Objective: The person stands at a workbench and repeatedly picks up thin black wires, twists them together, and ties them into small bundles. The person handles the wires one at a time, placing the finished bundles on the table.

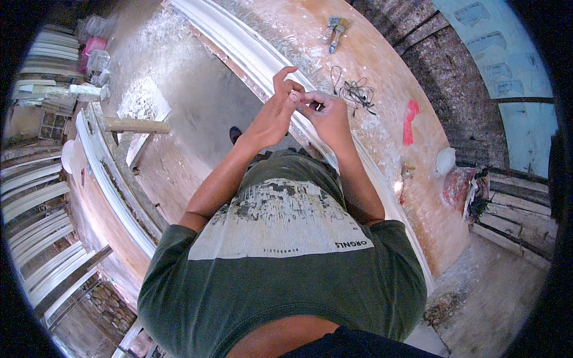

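Note:
Both my hands are raised together in front of my chest, above the edge of a long plaster-dusted workbench (382, 89). My left hand (273, 113) pinches a small pale round object (294, 95) between thumb and fingers, index finger lifted. My right hand (327, 114) meets it, fingertips closed on something small and dark that I cannot make out. A long white plaster moulding (250, 48) runs along the bench edge right under the hands.
On the bench lie a paintbrush (336, 31), a tangle of dark wire (357, 92), a red scrap (409, 120) and a white lump (445, 160). Another moulding on a bench (107, 185) runs at left, with a wooden block (136, 125). Stacked white mouldings (33, 203) fill the far left.

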The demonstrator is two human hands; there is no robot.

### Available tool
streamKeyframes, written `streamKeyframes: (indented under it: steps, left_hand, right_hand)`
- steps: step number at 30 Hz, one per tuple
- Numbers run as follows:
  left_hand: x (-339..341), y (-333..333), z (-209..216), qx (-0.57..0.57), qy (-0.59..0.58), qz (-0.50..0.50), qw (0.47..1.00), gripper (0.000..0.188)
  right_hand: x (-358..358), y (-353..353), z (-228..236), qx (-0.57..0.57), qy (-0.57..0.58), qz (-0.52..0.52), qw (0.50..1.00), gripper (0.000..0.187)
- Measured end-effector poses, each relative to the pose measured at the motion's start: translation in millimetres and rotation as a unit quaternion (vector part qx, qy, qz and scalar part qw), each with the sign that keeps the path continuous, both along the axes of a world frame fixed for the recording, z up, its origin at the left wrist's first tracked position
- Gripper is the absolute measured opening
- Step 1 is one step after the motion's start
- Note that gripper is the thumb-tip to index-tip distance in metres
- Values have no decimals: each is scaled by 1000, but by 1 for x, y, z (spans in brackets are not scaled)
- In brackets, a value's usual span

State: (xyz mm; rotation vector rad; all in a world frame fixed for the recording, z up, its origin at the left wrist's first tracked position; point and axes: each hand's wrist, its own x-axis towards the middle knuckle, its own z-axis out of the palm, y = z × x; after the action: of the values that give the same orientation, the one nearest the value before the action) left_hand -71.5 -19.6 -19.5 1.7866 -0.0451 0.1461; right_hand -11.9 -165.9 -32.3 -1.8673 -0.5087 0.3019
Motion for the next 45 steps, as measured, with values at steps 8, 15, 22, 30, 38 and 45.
streamKeyframes:
  steps: [8, 15, 22, 30, 38, 45]
  left_hand:
    - [1, 8, -16, 27, 90, -27, 995, 34]
    - [-5, -8, 15, 203, 63, 4, 977, 25]
    - [8, 3, -1, -276, 87, 106, 951, 16]
    - [-5, 5, -3, -23, 89, 39, 995, 19]
    - [-8, 9, -5, -102, 133, -21, 986, 22]
    - [-6, -7, 6, -24, -15, 44, 999, 19]
  right_hand:
    - [17, -21, 11, 128, 195, -103, 967, 10]
    - [17, -28, 0, 236, 252, -123, 930, 14]
    - [12, -21, -11, 206, 112, -145, 961, 14]
    - [-10, -6, 5, 40, -232, -33, 971, 11]
    - [-8, -20, -15, 88, 146, 2, 985, 15]
    - [-9, -17, 13, 168, 225, -54, 958, 16]
